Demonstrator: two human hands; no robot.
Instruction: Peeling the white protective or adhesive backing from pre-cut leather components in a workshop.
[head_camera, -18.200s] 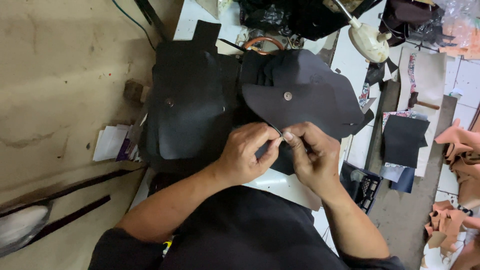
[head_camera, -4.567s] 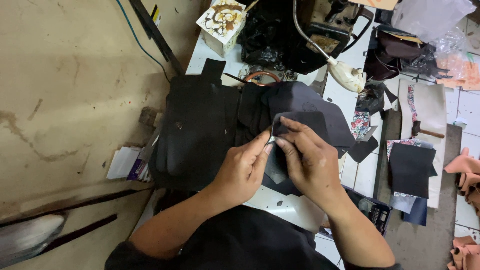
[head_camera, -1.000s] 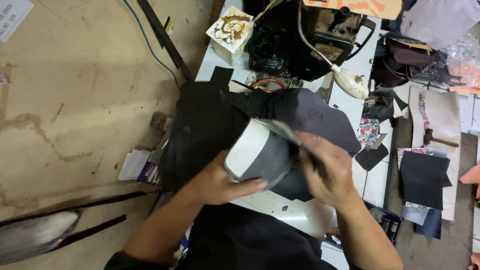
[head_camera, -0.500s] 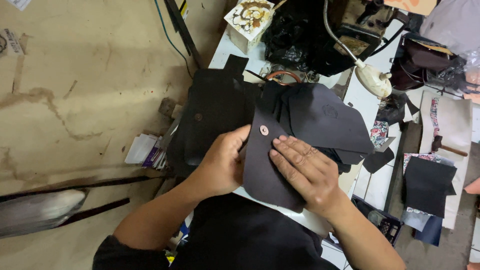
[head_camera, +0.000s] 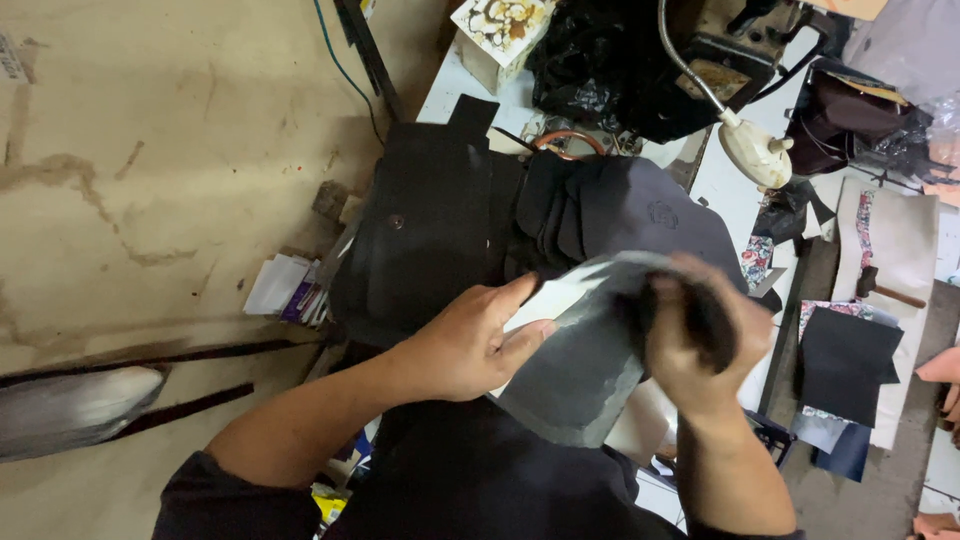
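Note:
My left hand (head_camera: 470, 345) and my right hand (head_camera: 705, 335) together hold a cut piece of black leather (head_camera: 580, 375), lifted off the white table and turned so its grey underside faces me. My right hand is blurred with motion and grips the piece's upper right edge. My left hand pinches its left side, thumb on top. Under and behind the piece lies a stack of black flap-shaped pieces (head_camera: 630, 205). A larger pile of black panels with a metal snap (head_camera: 425, 235) lies to the left.
A sewing machine (head_camera: 720, 50) with a white gooseneck lamp (head_camera: 755, 150) stands at the back. A patterned box (head_camera: 500, 25) sits at the table's far edge. Black cut pieces (head_camera: 845, 365) and a hammer (head_camera: 885, 290) rest on a side surface at right. Concrete floor at left.
Half a second ago the piece lay dark side up with its snap showing and both hands flat on it. Now it is lifted and flipped, grey underside up, with my right hand moving fast.

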